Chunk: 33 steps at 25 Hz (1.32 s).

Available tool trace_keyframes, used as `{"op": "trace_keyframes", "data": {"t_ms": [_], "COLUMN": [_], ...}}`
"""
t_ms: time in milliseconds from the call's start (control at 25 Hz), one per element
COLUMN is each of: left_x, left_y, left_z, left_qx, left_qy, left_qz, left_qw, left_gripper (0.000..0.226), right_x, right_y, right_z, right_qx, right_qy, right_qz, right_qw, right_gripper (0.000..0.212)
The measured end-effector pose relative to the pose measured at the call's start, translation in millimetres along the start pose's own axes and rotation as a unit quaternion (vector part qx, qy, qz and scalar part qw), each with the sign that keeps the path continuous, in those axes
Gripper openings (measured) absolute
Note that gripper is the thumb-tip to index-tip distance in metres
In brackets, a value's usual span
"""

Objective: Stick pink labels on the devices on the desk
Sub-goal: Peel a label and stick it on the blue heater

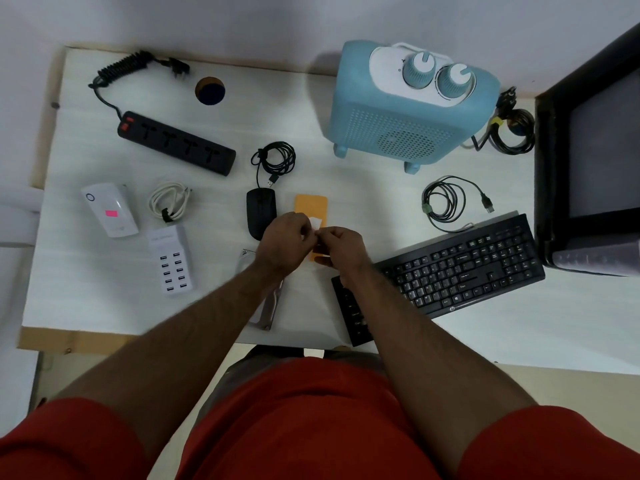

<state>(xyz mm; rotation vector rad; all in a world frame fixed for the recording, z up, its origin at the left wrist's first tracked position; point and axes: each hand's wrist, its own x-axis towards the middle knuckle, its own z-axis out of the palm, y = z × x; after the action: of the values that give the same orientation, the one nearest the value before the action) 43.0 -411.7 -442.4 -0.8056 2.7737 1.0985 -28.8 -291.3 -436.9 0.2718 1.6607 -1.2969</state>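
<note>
Two bare hands meet over the middle of the white bench (86, 278), just above an orange rectangular pad (310, 206). The left hand (285, 242) and the right hand (343, 249) are both curled, fingertips pinched together on a small pale piece of paper (317, 223) held between them; I cannot tell if it is a label or its backing.

One pink rectangular label (110, 213) is already stuck on the white plastic wedge-shaped device (109, 209) at 9 o'clock from the hands. Just below this device, at 8 o'clock, lies a white multi-port USB charger (170, 259), with no pink on it. A coiled white cable (169, 202) lies between the wedge-shaped device and the black computer mouse (260, 211), which is just beside the left hand at 11 o'clock, its coiled black cord (275, 159) above it.

At 10 o'clock, well apart, lies a black power strip with red switches (176, 142). At 1 o'clock stands a light blue fan heater with two round knobs (408, 109). A black full-size keyboard (464, 265) lies tilted at 3 o'clock, its near end partly hidden under the right forearm. Between keyboard and heater lies a coiled black USB cable (445, 202). A dark monitor (595, 161) stands at the right edge of the bench.

Under the left wrist, a shiny grey flat object (268, 306) is partly hidden; I cannot tell what it is.
</note>
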Motion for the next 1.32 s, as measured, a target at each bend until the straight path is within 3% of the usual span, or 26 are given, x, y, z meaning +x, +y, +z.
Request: {"op": "trace_keyframes", "data": {"t_ms": [120, 280, 400, 520, 640, 720, 880, 1040, 1120, 1320], "left_x": [3.5, 12.6, 18.7, 29.9, 41.2, 49.8, 77.5, 98.3, 106.8, 121.9], "left_y": [3.8, -2.3, -0.8, 6.4, 22.0, 37.5, 67.8, 82.8, 88.8, 95.3], "left_z": [-1.8, 0.8, -0.4, -4.2, -10.3, -20.4, -47.4, -58.6, -61.3, -63.8], "left_qx": [-0.088, -0.226, -0.249, -0.261, -0.291, -0.309, -0.313, -0.346, -0.366, -0.384], "left_qy": [0.027, 0.052, 0.054, 0.062, 0.085, 0.104, 0.171, 0.209, 0.209, 0.223], "left_qz": [-0.106, -0.243, -0.255, -0.238, -0.226, -0.216, -0.174, -0.181, -0.180, -0.202], "left_qw": [0.990, 0.942, 0.933, 0.933, 0.926, 0.920, 0.918, 0.897, 0.889, 0.873], "left_gripper": [0.013, 0.009, 0.010, 0.011, 0.010, 0.014, 0.027, 0.033, 0.035, 0.032], "right_x": [6.0, 20.7, 25.5, 18.7, 4.2, -9.8, -14.6, -6.6, 1.2, 28.1], "right_y": [0.0, 3.2, -0.9, -15.6, -39.0, -62.3, -125.1, -178.0, -201.8, -255.6], "right_z": [1.1, 0.4, -0.4, -5.4, -15.0, -20.1, -29.1, -33.1, -34.0, -22.4], "right_qx": [-0.016, -0.118, -0.238, -0.351, -0.360, -0.327, -0.300, -0.402, -0.480, -0.697], "right_qy": [0.031, 0.086, 0.116, 0.140, 0.180, 0.201, 0.238, 0.261, 0.273, 0.184], "right_qz": [0.009, 0.005, -0.013, -0.031, -0.107, -0.213, -0.430, -0.523, -0.498, -0.339], "right_qw": [0.999, 0.989, 0.964, 0.925, 0.909, 0.899, 0.818, 0.705, 0.668, 0.605], "right_gripper": [0.015, 0.016, 0.012, 0.032, 0.032, 0.027, 0.024, 0.043, 0.055, 0.083]}}
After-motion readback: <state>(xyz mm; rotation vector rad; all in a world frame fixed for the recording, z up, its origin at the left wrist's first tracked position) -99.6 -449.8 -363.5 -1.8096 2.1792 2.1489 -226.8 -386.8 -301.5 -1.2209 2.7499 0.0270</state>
